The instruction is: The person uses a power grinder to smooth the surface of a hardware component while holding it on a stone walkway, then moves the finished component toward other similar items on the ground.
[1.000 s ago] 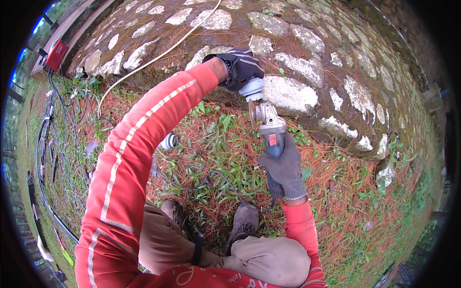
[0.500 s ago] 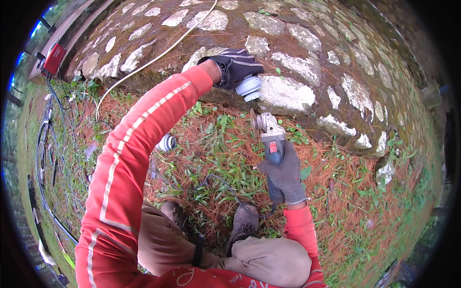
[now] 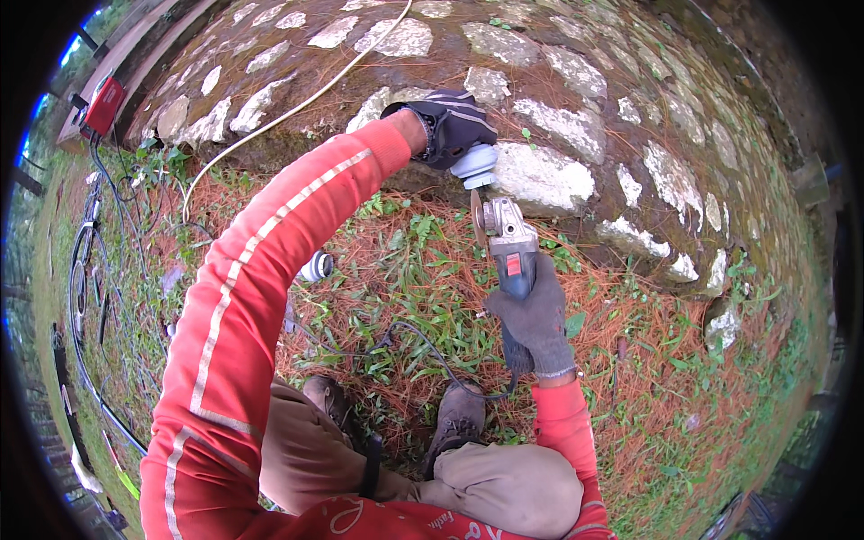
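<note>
My left hand (image 3: 450,126), in a dark glove with pale stripes, is closed on a white-grey round fitting (image 3: 474,165) in front of the stone wall's lower edge. My right hand (image 3: 531,319), in a grey knitted glove, grips an angle grinder (image 3: 511,241) by its dark body. The grinder's disc (image 3: 477,219) stands on edge just below the fitting; I cannot tell whether they touch. A second round fitting (image 3: 315,266) lies on the grass to the left, beside my red sleeve. The grinder's dark cord (image 3: 423,346) loops over the ground between my hands and my boots.
The sloping stone wall (image 3: 576,72) spans the upper view, with a white cable (image 3: 297,108) across it. A red boxed machine (image 3: 105,108) sits at upper left above black cables (image 3: 81,261). Grass with pine needles (image 3: 666,387) surrounds my boots (image 3: 454,423).
The grinder drew slightly down from the fitting half a second ago and is now back up close to it. My left hand stays nearly in place, still holding the fitting.
</note>
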Demonstrator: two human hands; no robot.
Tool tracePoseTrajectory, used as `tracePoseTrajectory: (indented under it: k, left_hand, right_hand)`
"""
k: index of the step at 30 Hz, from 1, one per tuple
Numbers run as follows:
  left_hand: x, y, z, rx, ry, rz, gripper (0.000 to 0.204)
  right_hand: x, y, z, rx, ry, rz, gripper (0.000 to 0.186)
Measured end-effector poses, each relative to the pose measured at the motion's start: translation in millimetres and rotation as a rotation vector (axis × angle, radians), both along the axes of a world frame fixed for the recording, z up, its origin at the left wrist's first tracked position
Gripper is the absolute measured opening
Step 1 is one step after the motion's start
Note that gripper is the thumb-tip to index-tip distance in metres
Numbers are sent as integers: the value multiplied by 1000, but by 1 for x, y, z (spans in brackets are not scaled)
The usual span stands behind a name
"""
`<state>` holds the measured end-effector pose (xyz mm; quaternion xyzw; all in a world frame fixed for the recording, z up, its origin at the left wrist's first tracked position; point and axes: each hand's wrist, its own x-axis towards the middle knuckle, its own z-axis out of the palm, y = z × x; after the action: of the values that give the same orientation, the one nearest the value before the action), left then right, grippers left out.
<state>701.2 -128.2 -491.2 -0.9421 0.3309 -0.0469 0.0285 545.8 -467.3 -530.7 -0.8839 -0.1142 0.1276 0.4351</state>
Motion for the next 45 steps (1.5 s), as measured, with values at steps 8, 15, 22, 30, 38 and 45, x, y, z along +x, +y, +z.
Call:
tracePoseTrajectory:
  k: [8, 15, 22, 30, 38, 45]
  left_hand:
    - [0, -4, 5, 42, 41, 24, 50]
    - [-4, 9, -1, -28, 12, -9, 50]
    - [-3, -2, -1, -118, -63, 11, 51]
    - [-3, 2, 9, -52, 16, -16, 35]
    - [1, -9, 16, 0, 39, 21, 37]
    - [-2, -8, 15, -15, 8, 28, 42]
  right_hand:
    - [7, 3, 2, 22, -26, 31, 67]
    - [11, 5, 3, 11, -13, 28, 69]
    - [0, -9, -4, 4, 34, -7, 67]
    - [-5, -12, -6, 49, -7, 22, 65]
    - [1, -3, 3, 0, -8, 34, 72]
    - [6, 0, 3, 10, -11, 35, 69]
